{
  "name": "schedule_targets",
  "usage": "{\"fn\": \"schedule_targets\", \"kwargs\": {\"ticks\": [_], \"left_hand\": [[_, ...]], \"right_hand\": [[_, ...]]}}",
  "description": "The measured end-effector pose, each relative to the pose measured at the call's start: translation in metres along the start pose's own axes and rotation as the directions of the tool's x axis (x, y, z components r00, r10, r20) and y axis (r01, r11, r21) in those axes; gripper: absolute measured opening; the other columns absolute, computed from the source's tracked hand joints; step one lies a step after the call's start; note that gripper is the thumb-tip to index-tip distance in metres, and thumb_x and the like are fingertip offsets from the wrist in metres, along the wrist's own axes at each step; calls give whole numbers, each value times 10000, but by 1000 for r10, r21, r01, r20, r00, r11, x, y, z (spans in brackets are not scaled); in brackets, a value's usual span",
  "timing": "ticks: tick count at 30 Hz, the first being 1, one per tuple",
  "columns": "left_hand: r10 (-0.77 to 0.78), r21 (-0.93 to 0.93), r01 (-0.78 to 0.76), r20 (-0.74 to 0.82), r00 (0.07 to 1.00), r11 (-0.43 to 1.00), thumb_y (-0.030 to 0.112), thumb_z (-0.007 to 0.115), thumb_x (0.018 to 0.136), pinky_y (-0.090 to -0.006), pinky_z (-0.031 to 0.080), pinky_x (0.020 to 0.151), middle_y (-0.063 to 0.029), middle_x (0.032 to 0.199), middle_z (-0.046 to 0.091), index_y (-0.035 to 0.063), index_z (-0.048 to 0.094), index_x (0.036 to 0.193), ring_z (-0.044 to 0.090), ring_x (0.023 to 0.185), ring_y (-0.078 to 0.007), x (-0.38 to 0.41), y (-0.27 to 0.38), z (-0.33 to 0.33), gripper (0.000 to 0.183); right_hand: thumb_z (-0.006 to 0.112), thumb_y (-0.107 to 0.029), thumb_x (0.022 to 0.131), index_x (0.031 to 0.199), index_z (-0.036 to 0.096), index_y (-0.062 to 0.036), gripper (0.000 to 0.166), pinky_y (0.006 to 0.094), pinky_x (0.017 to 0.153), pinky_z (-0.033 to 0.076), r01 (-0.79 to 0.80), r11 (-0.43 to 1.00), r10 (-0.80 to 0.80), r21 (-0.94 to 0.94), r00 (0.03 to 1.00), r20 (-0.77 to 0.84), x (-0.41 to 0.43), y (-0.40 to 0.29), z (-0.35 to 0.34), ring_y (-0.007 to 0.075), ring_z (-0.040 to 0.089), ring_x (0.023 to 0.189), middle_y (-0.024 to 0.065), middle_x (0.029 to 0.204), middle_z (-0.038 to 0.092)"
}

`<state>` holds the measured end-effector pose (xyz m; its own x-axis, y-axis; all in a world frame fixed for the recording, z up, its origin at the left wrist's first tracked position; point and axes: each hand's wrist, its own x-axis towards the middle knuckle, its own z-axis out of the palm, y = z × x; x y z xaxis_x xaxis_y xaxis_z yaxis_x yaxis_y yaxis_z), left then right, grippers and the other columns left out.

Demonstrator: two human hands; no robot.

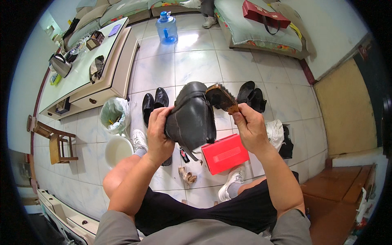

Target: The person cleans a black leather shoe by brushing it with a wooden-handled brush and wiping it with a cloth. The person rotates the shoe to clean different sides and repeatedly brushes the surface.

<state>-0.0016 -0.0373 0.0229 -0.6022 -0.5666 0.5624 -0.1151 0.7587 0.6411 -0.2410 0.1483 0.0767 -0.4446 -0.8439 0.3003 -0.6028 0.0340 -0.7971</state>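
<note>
My left hand (160, 130) grips a black leather boot (193, 122) along its left side, holding it above the floor with its sole end pointing away from me. In my right hand (251, 127) is a wooden-handled shoe brush (222, 98) with dark bristles. The brush head is beside the boot's upper right edge; whether it touches cannot be told. Below the boot, a red shoebox (225, 154) rests on the floor near a small black-and-red package (184, 155) and a crumpled brown cloth (187, 177). Black leather shoes (161, 97) stand beyond my left hand, more black footwear (246, 92) beyond the brush.
To the left are a bag-lined waste bin (114, 114), a white bucket (118, 151), a small wooden chair (62, 144) and a drawered coffee table (88, 82). A blue water jug (167, 29) stands farther off, near another person's leg (208, 13). A white bag (274, 131) lies right.
</note>
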Motion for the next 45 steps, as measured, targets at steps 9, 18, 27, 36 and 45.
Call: {"fn": "schedule_targets", "kwargs": {"ticks": [9, 18, 27, 36, 45], "left_hand": [[18, -10, -18, -45, 999, 1000, -16, 817, 762, -448, 498, 1051, -185, 1276, 625, 28, 632, 1382, 611, 1189, -393, 0, 0, 2, 649], [54, 23, -53, -47, 997, 998, -12, 812, 769, -459, 486, 1058, -183, 1285, 617, 43, 610, 1390, 598, 1199, -400, 2, -2, 2, 655], [72, 59, -74, 34, 997, 995, -40, 790, 735, -472, 489, 1042, -189, 1265, 624, 28, 619, 1363, 598, 1175, -408, -1, 2, 11, 654], [104, 117, -107, 30, 994, 987, -58, 745, 743, -475, 489, 1018, -188, 1239, 636, 15, 631, 1337, 605, 1140, -409, -2, -2, 12, 609], [139, 168, -146, 50, 989, 975, -7, 778, 736, -480, 487, 1013, -169, 1243, 644, 31, 638, 1345, 609, 1141, -399, 0, -1, 9, 626]], "right_hand": [[627, -198, 1118, 1088, 654, -10, 193, 404, 633, 473, 40, 993, -46, 113, 998, 48, -3, 2, 10, 280, 563, 650, 150, 750, 592], [580, -367, 1160, 1077, 666, -37, 351, 225, 547, 333, -200, 708, 86, 677, 976, 199, -1, 8, -5, 40, 423, 615, -29, 775, 544], [834, -98, 989, 1221, 758, 11, 267, 208, 728, 474, -192, 761, 123, 619, 980, 153, 5, -11, 5, 13, 556, 823, -68, 932, 682], [877, -129, 948, 1118, 766, 28, 257, 232, 690, 484, -183, 839, 148, 513, 983, 107, 6, -11, 14, 33, 561, 774, -43, 881, 689], [858, -54, 890, 1410, 601, 36, 587, 219, 807, 518, -380, 656, 174, 652, 917, 359, 18, -2, 5, 59, 594, 838, -12, 1008, 661]]}}
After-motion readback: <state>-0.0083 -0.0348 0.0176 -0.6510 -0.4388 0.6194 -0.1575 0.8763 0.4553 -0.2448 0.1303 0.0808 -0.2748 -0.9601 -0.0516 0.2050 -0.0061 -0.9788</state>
